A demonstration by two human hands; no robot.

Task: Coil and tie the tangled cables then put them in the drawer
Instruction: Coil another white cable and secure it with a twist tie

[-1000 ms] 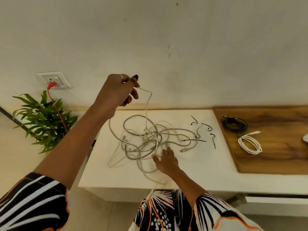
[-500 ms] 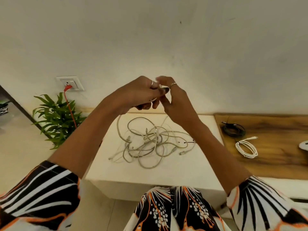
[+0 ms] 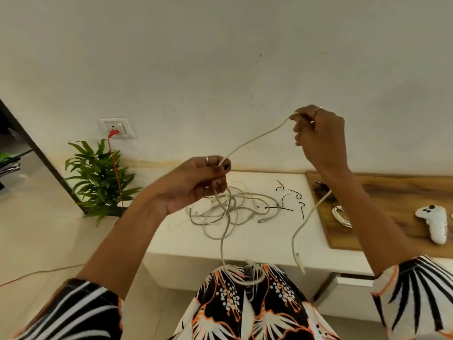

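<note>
Grey cable (image 3: 255,139) runs in a slack arc between the two hands, pinched in the fingers (image 3: 221,168) of the left hand (image 3: 193,185) and held in the curled fingers (image 3: 300,123) of the right hand (image 3: 318,138); its plug end (image 3: 300,262) dangles below the right fingers. Beneath the left fingers, the tangle (image 3: 232,209) of thin, rubbery loops lies on the white table (image 3: 269,244). Little looks done here: one strand is freed, with no coil formed in hand. Thin black ties (image 3: 290,200) lie beside the tangle. A coiled white cable (image 3: 340,215) sits on the wooden board (image 3: 392,192), so coiling, tying and stowing in the drawer (image 3: 353,284) seemingly remain.
</note>
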